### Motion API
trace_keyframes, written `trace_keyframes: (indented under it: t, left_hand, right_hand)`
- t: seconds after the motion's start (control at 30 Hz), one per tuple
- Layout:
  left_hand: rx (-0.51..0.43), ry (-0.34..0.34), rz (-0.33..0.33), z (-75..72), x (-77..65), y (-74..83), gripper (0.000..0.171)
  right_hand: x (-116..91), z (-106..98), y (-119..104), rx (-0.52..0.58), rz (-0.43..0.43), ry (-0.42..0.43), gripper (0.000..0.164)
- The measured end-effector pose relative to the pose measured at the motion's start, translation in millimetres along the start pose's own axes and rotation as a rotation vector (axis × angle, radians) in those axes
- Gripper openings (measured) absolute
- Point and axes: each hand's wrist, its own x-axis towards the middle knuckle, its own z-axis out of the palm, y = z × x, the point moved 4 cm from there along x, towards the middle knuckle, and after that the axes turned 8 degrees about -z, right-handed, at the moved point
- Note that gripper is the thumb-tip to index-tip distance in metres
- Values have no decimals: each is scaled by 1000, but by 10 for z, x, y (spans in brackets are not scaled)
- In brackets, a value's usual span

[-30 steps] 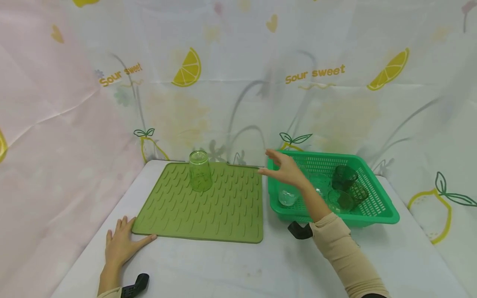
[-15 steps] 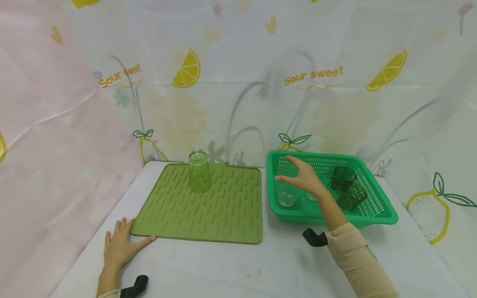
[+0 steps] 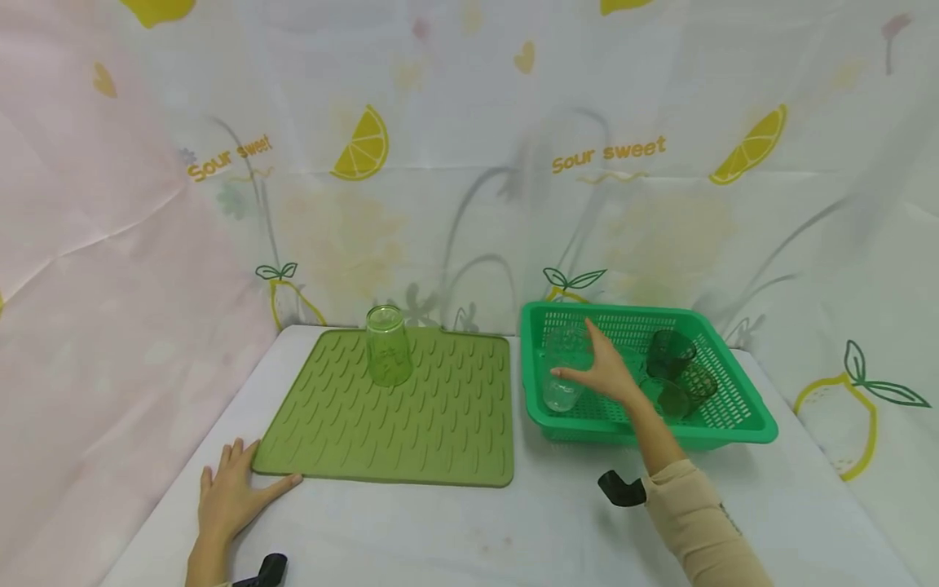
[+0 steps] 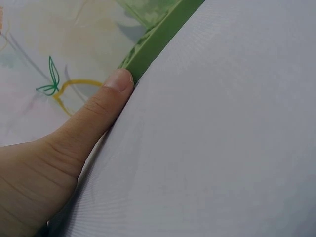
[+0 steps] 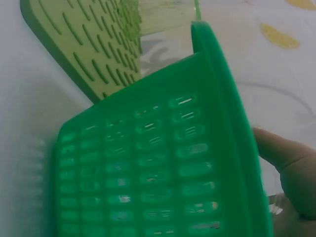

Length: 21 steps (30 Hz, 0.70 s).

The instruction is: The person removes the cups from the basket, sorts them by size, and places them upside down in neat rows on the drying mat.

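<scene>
My right hand (image 3: 605,367) is over the green plastic basket (image 3: 653,436), thumb and fingers spread apart in a C shape. A clear drinking glass (image 3: 561,395) leans in the basket's left end, and the thumb overlaps it in the head view. In the right wrist view the basket wall (image 5: 123,163) hides most of this hand. My left hand (image 3: 227,497) rests with spread fingers at the near left corner of the green ridged mat (image 3: 411,424). Its thumb (image 4: 94,113) lies along the mat's front edge. Upside down on the mat stands a green-tinted glass (image 3: 389,350).
Several more glasses lie in the basket, among them a dark one (image 3: 669,355) and a patterned amber one (image 3: 697,383) at its right. Behind the white table (image 3: 411,538) hangs a lemon-printed curtain (image 3: 440,228).
My right hand has moved rightward from the basket's left rim and lowered over the clear glass. The left hand keeps its place on the mat, and the view has tilted slightly.
</scene>
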Motion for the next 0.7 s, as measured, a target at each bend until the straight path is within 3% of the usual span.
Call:
trace_keyframes:
  t: [0.17,0.37,0.7]
  left_hand:
    - [5,-24,-21,9,-16,-13,103]
    - [-1,-21,-19,9,-19,-9,103]
    - [-19,-16,-20,0,-4,13,104]
  right_hand:
    - [-39,93,84,115,64,67,108]
    - [-98,125,119,167,95,159,104]
    - [-137,56,52,290,72,185,93]
